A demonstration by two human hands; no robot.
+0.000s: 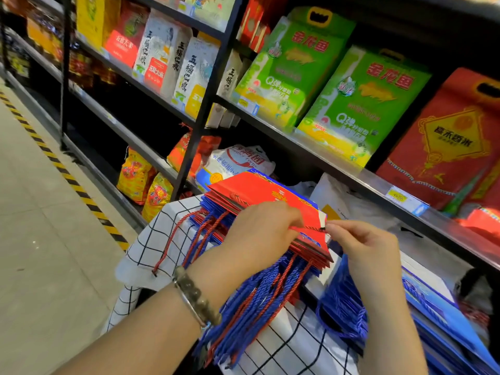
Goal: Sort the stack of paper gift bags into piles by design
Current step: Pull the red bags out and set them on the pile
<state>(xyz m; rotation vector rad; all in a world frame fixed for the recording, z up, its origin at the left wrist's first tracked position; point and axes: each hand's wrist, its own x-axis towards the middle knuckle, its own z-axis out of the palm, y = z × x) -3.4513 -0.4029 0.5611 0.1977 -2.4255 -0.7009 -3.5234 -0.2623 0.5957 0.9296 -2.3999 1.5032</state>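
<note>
Head view, judged for risk: the stack (219,205) of red and blue gift bags lies flat on the checked cloth of the tabletop (162,239), and its loose cords (270,299), red and blue mixed, spill in a tangle over the cloth on the stack's near side. The right hand (370,253), at the stack's right corner, pinches a red cord (308,228) of the top red bag (254,186) between thumb and forefinger. The left hand (259,234) lies on top of the stack with its fingers bent onto that bag; whether it grips or only presses I cannot tell. Pulling by the cord could drag snagged neighbours along, slide the stack toward the cloth's edge, or tear the cord from the paper. Counted: two hands, one mixed stack, one blue pile (438,315) just right of the stack, two designs showing. The bags in the stack are packed too tightly to count.
</note>
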